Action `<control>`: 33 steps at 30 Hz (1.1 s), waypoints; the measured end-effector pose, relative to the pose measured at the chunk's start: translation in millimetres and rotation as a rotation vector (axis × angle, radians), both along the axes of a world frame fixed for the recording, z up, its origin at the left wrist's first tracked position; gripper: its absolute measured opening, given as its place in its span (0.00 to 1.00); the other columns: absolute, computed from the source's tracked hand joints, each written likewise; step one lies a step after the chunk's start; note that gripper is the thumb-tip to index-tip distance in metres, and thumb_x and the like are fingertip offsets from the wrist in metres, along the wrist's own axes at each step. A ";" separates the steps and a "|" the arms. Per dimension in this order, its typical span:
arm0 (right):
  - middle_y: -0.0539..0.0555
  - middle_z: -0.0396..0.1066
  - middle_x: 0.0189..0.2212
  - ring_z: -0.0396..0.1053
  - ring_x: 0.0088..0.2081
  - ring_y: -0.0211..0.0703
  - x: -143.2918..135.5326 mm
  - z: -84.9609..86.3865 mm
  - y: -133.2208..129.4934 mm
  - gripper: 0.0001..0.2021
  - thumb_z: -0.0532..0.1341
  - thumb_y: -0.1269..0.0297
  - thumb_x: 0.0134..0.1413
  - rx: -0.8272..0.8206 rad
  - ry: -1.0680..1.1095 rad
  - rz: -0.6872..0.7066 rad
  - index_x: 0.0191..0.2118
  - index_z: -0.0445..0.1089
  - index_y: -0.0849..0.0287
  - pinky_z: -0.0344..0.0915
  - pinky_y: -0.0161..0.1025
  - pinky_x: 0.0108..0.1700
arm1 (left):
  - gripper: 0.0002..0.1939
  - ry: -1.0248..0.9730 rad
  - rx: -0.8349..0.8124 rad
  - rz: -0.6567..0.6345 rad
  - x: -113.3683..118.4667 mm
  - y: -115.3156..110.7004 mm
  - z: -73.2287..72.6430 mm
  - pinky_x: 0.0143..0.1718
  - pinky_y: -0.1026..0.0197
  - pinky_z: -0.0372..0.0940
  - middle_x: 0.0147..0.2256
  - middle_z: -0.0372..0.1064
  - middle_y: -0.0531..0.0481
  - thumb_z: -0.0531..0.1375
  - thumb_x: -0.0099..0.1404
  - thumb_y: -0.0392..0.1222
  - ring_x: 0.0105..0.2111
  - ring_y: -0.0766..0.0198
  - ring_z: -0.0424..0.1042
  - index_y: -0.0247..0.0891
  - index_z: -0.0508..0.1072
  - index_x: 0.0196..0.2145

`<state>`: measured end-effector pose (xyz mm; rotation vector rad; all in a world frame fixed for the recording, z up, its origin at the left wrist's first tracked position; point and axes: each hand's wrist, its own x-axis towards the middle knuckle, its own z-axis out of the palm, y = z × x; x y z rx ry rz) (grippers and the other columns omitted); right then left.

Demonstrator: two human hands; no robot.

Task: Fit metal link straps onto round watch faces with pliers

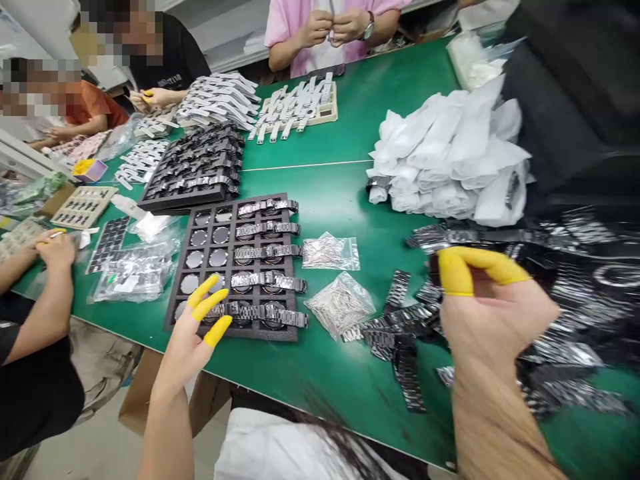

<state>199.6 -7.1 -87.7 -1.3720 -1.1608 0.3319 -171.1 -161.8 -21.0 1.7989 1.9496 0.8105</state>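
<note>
My left hand, with yellow finger cots on its fingertips, hovers over the near-left corner of a black foam tray. Its fingers are spread and nothing shows between them. Round watch heads sit in the tray's slots, and dark metal watch bands lie in rows across its right side. On the right, my right hand is closed in a pinch above a blurred heap of dark metal watch bands. A small dark piece shows at its yellow-covered fingertips, too unclear to name.
Small clear bags of thin metal pins lie right of the tray. Behind are white-wrapped bundles and a stacked tray of dark watches. Co-workers sit around the green table; a co-worker's hands are at the left.
</note>
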 end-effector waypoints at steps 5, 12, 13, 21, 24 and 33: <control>0.54 0.81 0.35 0.80 0.34 0.48 -35.2 12.4 -46.2 0.15 0.76 0.57 0.54 -0.009 0.360 0.441 0.46 0.79 0.54 0.81 0.48 0.38 | 0.26 -0.553 -0.077 -0.364 98.5 56.2 2.7 0.73 0.38 0.54 0.68 0.66 0.39 0.65 0.71 0.54 0.70 0.41 0.62 0.43 0.75 0.62; 0.55 0.80 0.46 0.79 0.48 0.50 -28.1 -1.9 -33.4 0.10 0.66 0.58 0.66 -0.181 0.184 0.686 0.51 0.76 0.50 0.76 0.50 0.52 | 0.29 -1.110 -0.544 -0.375 163.1 101.9 -24.1 0.19 0.64 0.66 0.28 0.76 0.50 0.65 0.70 0.60 0.19 0.64 0.72 0.36 0.72 0.57; 0.55 0.80 0.46 0.79 0.47 0.50 -23.4 -4.2 -25.6 0.09 0.64 0.59 0.68 -0.248 0.155 0.672 0.51 0.75 0.51 0.76 0.49 0.51 | 0.28 -1.179 -0.544 -0.313 159.1 105.3 -27.9 0.17 0.66 0.62 0.23 0.73 0.53 0.66 0.69 0.59 0.16 0.66 0.68 0.35 0.72 0.56; 0.60 0.75 0.47 0.73 0.52 0.57 -30.5 -10.8 -18.8 0.07 0.65 0.64 0.66 -0.662 -0.854 0.769 0.48 0.75 0.57 0.70 0.46 0.48 | 0.14 -1.648 -0.353 -0.268 131.3 118.7 -38.5 0.11 0.67 0.53 0.30 0.79 0.48 0.65 0.66 0.50 0.11 0.70 0.64 0.35 0.76 0.40; 0.62 0.75 0.46 0.73 0.50 0.56 -42.3 -8.6 -20.0 0.06 0.60 0.66 0.70 -0.707 -0.956 0.715 0.47 0.74 0.58 0.68 0.43 0.43 | 0.19 -1.662 -0.401 -0.307 132.4 115.2 -41.8 0.11 0.67 0.53 0.27 0.78 0.48 0.61 0.71 0.56 0.11 0.69 0.64 0.34 0.77 0.39; 0.53 0.76 0.39 0.75 0.40 0.46 -21.0 -12.0 -5.2 0.08 0.63 0.64 0.67 -0.759 -0.757 0.794 0.49 0.71 0.56 0.63 0.38 0.38 | 0.15 -1.586 -0.432 -0.185 141.3 110.4 -36.4 0.10 0.69 0.58 0.21 0.70 0.57 0.67 0.69 0.51 0.11 0.70 0.61 0.37 0.71 0.41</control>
